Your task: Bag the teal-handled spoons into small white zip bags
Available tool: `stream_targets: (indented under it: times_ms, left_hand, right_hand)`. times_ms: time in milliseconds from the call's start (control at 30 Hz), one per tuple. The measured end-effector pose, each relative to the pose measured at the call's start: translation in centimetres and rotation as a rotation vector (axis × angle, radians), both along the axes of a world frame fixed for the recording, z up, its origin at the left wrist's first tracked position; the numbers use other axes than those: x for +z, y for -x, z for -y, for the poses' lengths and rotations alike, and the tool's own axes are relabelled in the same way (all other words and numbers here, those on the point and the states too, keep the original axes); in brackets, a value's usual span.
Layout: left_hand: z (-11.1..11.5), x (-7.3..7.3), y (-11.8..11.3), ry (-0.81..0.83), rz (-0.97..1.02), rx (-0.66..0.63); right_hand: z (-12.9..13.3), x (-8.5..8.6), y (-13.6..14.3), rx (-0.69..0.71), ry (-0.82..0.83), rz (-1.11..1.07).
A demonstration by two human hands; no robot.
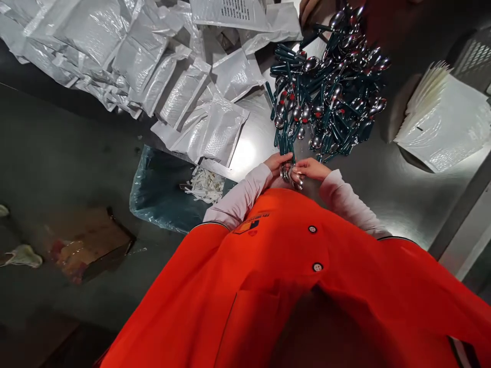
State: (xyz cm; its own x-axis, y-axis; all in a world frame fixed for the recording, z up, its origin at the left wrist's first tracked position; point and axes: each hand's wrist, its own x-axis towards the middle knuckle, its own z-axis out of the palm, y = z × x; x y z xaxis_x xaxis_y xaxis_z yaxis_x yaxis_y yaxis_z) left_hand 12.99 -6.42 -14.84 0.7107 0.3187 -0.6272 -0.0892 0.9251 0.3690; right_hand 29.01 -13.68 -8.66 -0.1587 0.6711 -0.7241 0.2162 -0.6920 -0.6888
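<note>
Near the table's front edge, my left hand [276, 163] is closed round a bunch of spoons [284, 173]. Their dark green handles point away from me and their metal bowls face my body. Close beside it, my right hand [313, 168] pinches a spoon [298, 180] between thumb and fingers; its bowl hangs low by my shirt. Just beyond both hands spreads a large heap of loose spoons [326, 97] with dark green handles and shiny bowls, some showing red reflections. How many spoons each hand holds cannot be made out.
White padded mailers [149, 61] are piled at the left and back of the metal table [383, 189]. A stack of flat white mailers [448, 120] lies right. Below the left edge stands a plastic-lined bin [161, 189] with white scraps. A cardboard box [92, 237] sits on the floor. Another person's hand [309, 10] shows at the top.
</note>
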Motion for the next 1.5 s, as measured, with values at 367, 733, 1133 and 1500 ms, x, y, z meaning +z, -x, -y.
stream_targets:
  times_ms: [367, 733, 1133, 1500]
  left_hand:
    - [2.1, 0.4, 1.9, -0.034, 0.112, 0.044]
    - [1.5, 0.7, 4.0, -0.075, -0.029, 0.405]
    - [2.1, 1.0, 4.0, 0.020, 0.041, 0.339]
    - [-0.1, 2.6, 5.4, -0.063, -0.007, 0.432]
  right_hand:
    - [0.7, -1.8, 3.6, -0.452, 0.134, -0.099]
    - [2.0, -1.9, 4.4, -0.116, 0.087, -0.038]
    - [1.5, -1.2, 5.1, 0.040, -0.085, 0.400]
    - [-7.2, -1.9, 2.9, 0.353, -0.010, 0.159]
